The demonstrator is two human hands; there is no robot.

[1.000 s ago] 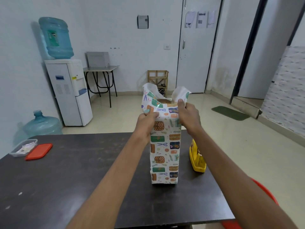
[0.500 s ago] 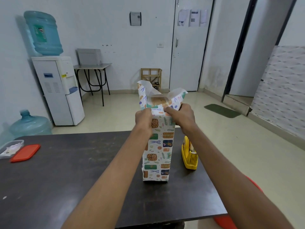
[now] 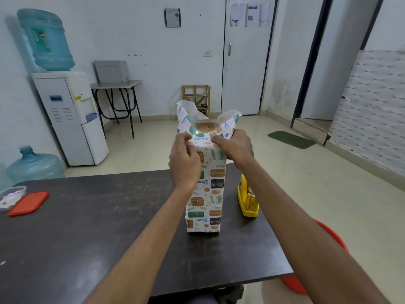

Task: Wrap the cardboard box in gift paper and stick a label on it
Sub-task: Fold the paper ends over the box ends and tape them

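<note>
near the far edge of the table (image 3: 87, 227) the cardboard box (image 3: 205, 126) stands upright, sleeved in gift paper (image 3: 206, 198); left hand (image 3: 185, 160) and right hand (image 3: 235, 148) each pinch the near top flap, which should be creased tight along the box's edge before taping.

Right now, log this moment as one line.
step: closing top end | box: upright on table, top cardboard exposed | left hand: pinches gift paper | right hand: pinches gift paper | yellow dispenser: right of box
</note>
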